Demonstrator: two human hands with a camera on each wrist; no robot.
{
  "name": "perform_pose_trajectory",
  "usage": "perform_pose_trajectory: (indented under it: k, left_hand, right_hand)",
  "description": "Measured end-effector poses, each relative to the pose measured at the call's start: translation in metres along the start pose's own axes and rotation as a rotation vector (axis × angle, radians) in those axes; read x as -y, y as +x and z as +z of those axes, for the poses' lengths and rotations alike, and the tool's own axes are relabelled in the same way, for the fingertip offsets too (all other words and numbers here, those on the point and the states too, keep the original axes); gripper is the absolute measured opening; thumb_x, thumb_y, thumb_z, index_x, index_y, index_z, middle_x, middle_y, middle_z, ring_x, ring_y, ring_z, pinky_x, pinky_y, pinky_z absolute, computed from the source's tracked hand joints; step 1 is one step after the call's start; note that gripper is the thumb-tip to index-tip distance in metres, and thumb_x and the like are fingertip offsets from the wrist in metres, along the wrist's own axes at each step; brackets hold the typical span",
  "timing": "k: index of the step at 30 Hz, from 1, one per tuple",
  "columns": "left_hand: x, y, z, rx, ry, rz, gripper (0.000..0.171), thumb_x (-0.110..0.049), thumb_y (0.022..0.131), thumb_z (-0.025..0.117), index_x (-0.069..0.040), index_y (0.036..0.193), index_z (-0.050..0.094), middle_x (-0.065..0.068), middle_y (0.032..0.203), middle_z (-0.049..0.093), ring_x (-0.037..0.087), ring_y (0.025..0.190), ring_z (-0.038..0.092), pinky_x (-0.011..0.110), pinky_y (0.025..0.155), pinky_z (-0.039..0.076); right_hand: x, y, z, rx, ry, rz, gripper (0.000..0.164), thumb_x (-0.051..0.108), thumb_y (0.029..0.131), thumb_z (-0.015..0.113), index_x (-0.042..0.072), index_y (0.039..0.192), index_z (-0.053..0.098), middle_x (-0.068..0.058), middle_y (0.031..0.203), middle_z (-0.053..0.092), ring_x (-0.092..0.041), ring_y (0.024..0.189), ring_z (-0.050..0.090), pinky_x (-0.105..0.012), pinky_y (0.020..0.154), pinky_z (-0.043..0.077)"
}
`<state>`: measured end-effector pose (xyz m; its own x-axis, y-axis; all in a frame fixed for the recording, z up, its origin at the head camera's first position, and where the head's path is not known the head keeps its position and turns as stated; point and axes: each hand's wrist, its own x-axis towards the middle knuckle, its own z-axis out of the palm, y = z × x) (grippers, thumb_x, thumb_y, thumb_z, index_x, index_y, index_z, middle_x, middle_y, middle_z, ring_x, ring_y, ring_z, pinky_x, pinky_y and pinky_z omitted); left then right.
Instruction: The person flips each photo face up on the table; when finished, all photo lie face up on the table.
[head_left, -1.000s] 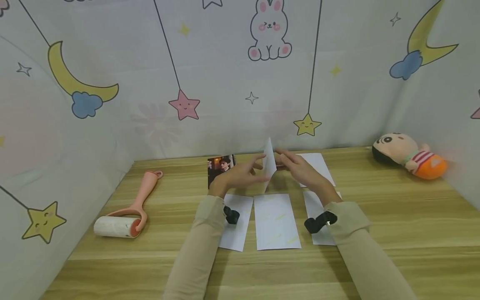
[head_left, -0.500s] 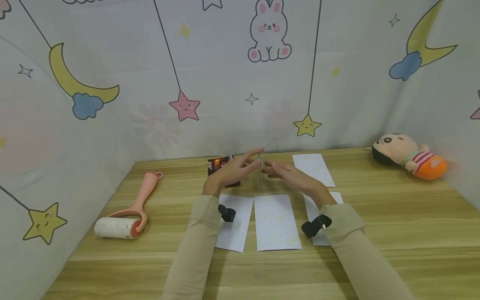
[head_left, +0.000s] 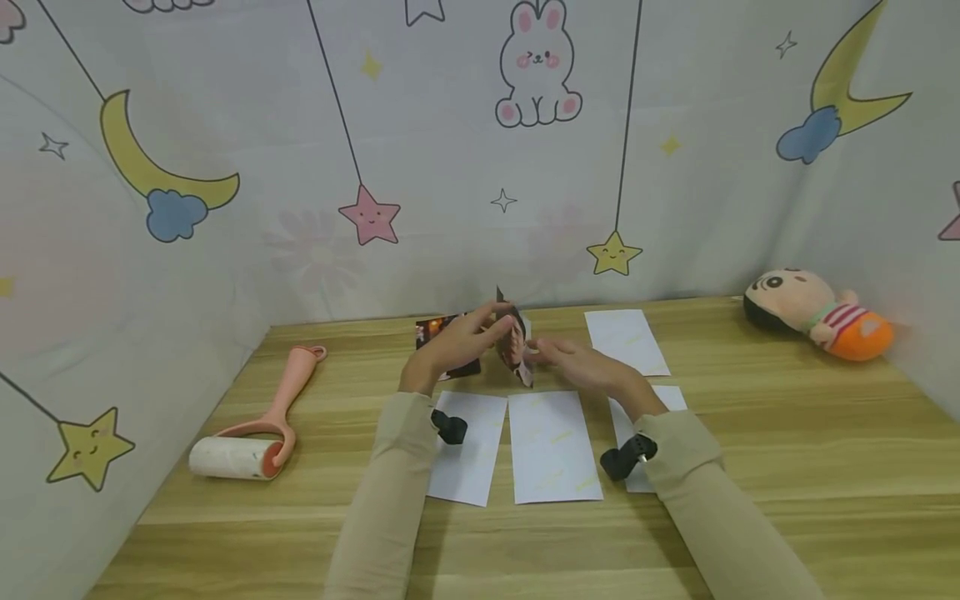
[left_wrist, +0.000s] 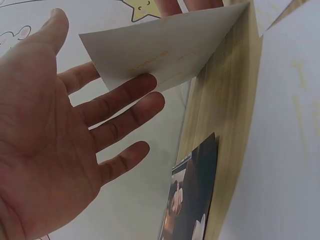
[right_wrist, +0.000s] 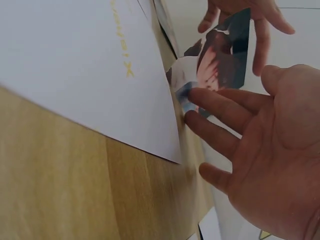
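Note:
Between the two hands a photo card (head_left: 514, 343) is tilted up on edge. Its white back (left_wrist: 150, 50) faces the left wrist camera, its picture the right wrist camera. The left hand (head_left: 459, 346) has its fingers extended against the card, thumb apart from it. Opposite, the right hand (head_left: 581, 365) touches the card's lower part with extended fingertips. A second photo card (head_left: 431, 332) lies picture up behind the left hand. White-backed cards lie at front left (head_left: 472, 450), front middle (head_left: 555, 450), front right (head_left: 667, 404), partly under the right wrist, and back right (head_left: 627, 337).
On the left of the wooden table (head_left: 810, 517) lies a pink-handled lint roller (head_left: 238, 457). A plush doll (head_left: 821, 319) rests at the back right. A patterned cloth (head_left: 450, 150) hangs right behind the table edge.
The upright card has turned from showing its white back, through edge-on, to showing its picture in the head view. Both hands have shifted slightly left with it.

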<state>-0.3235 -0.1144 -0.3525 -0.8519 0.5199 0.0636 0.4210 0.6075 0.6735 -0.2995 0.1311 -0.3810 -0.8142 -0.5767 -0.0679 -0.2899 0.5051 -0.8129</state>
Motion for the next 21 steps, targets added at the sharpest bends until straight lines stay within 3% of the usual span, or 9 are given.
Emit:
perform_pose_trajectory:
  k: [4,12,17,21]
  left_hand:
    - [0.0028,0.0006,-0.0008,-0.020,0.019,-0.027,0.062,-0.057,0.104,0.039,-0.020,0.153,0.040,0.012,0.145,0.053,0.030,0.128,0.053,0.051,0.106,0.041]
    - [0.0037,-0.0017,-0.0050,-0.058,0.026,-0.043,0.055,-0.047,0.107,0.040,-0.011,0.147,0.047,0.015,0.140,0.056,0.034,0.127,0.054,0.052,0.105,0.042]
    - [0.0026,-0.0010,-0.0015,-0.024,0.064,-0.083,0.058,-0.054,0.105,0.037,-0.013,0.145,0.049,0.014,0.130,0.062,0.031,0.118,0.059,0.051,0.102,0.044]
    - [0.0010,0.0017,0.0034,-0.002,0.094,-0.079,0.059,-0.056,0.105,0.036,-0.013,0.143,0.052,0.012,0.135,0.060,0.030,0.123,0.057,0.050,0.102,0.044]
  right_hand:
    - [0.0000,-0.0004,0.0013,-0.009,-0.044,0.016,0.061,0.043,0.111,0.019,0.003,0.155,0.035,-0.014,0.148,0.049,-0.034,0.147,0.027,-0.055,0.118,0.019]
    - [0.0030,0.0005,0.0030,-0.033,-0.080,-0.010,0.056,0.034,0.112,0.024,-0.003,0.150,0.040,-0.018,0.153,0.042,-0.034,0.148,0.025,-0.051,0.119,0.018]
    - [0.0055,0.0005,0.0034,-0.037,-0.090,-0.005,0.057,0.037,0.111,0.026,-0.001,0.151,0.039,-0.019,0.155,0.039,-0.036,0.147,0.028,-0.052,0.118,0.021]
    - [0.0055,0.0009,0.0032,-0.030,-0.106,-0.002,0.056,0.035,0.111,0.026,-0.003,0.150,0.041,-0.021,0.153,0.041,-0.037,0.146,0.030,-0.052,0.117,0.023]
